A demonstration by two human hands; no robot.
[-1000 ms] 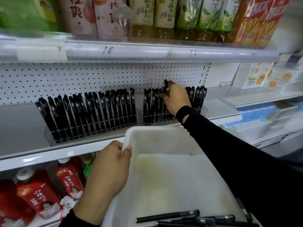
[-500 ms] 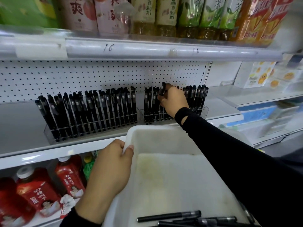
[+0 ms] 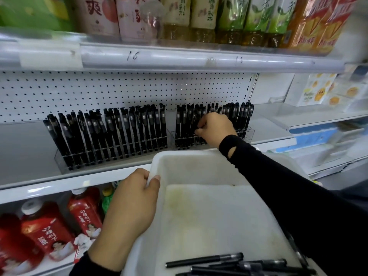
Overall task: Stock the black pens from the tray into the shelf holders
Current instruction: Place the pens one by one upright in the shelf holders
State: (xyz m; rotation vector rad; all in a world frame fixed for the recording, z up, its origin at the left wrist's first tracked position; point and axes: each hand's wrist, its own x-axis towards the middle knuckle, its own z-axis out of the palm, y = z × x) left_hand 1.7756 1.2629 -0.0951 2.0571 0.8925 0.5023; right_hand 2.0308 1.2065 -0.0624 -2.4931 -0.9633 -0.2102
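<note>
A white tray (image 3: 209,216) is held below the front edge of the shelf (image 3: 25,148). Its far left corner is gripped by the left hand (image 3: 133,198): the thumb is hooked over the rim to the inside, and the other fingers are curled together round the outside of the wall. A few black pens (image 3: 205,259) lie flat on the tray floor at its near edge, some crossing one another; the rest of the floor is bare and faintly stained.

Two clear holders stand on the shelf in front of a white pegboard (image 3: 99,90). The left holder (image 3: 59,158) is set towards the middle of the shelf and is filled with upright black pens that lean slightly back. The right holder (image 3: 248,134) is set near the right end of the shelf and is also packed with pens.

The right hand (image 3: 215,128), in a black sleeve (image 3: 278,186), is reached over the far edge of the tray into the middle of the right holder. Its fingers are curled and bunched together, with the fingertips in among the pens; whether a pen is pinched cannot be told.

Drink bottles (image 3: 199,14) are lined up on the shelf above, and red bottles (image 3: 45,232) are stocked on the shelf below.
</note>
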